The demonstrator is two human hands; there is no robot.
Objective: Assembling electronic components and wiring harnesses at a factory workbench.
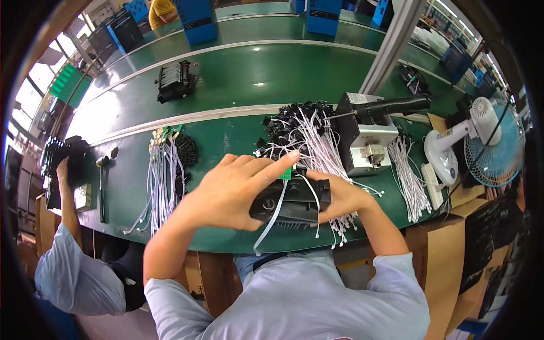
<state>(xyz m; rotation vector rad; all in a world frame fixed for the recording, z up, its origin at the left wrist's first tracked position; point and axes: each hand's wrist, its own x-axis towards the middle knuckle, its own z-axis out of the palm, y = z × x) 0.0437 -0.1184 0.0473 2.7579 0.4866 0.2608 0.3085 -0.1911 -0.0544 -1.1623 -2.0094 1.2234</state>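
Far left, by a heap of black parts [68, 148], a co-worker's hand [62, 169]. Next, on the green bench [226, 136], white wires [163, 181] laid side by side, maybe so as not to tangle. Then the left hand [229, 190], grip wrapped around one side of a black case [296, 193], held up near the bench's edge, perhaps for a good look. On top, a little green board [285, 175]. Then the right hand [347, 197], grip closed around the other end, likely to keep the case steady. Farther right, a metal machine [369, 139], then a fan [489, 126].
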